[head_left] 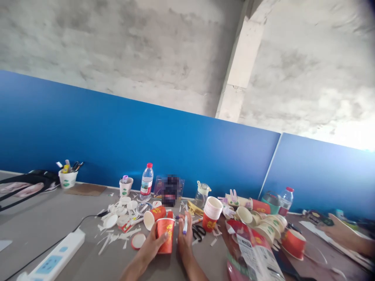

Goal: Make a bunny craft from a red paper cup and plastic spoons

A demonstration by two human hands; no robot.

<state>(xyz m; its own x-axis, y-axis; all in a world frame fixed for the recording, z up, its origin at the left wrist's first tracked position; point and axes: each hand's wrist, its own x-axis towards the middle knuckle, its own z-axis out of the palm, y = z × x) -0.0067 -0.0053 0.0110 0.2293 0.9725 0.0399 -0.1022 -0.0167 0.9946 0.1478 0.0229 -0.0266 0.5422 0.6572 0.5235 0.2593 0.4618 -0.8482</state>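
Holds a red paper cup (164, 246) upright over the bench (107, 265), clamped in the left hand (154, 245) with the thumb across the printed side. Grips a white-and-purple marker pen (185, 224) in the right hand (185, 241), just beside the cup, apparently not touching it. Judging by the paper scraps (102, 246) strewn to the left, seems well past some cutting, with a round red-edged piece (138, 241) lying loose nearest the left hand. Shows a red tab (170, 214) above the far rim, too unclear to call attached or merely behind. Cannot tell from this side about any pen marks on the cup, nor about contact beneath it. Appears unfinished on this cup, with both hands engaged. Leaves a tipped red cup (158, 213) lying just behind, and a nested stack of red cups (210, 223) standing upright to the right, seemingly uncut.
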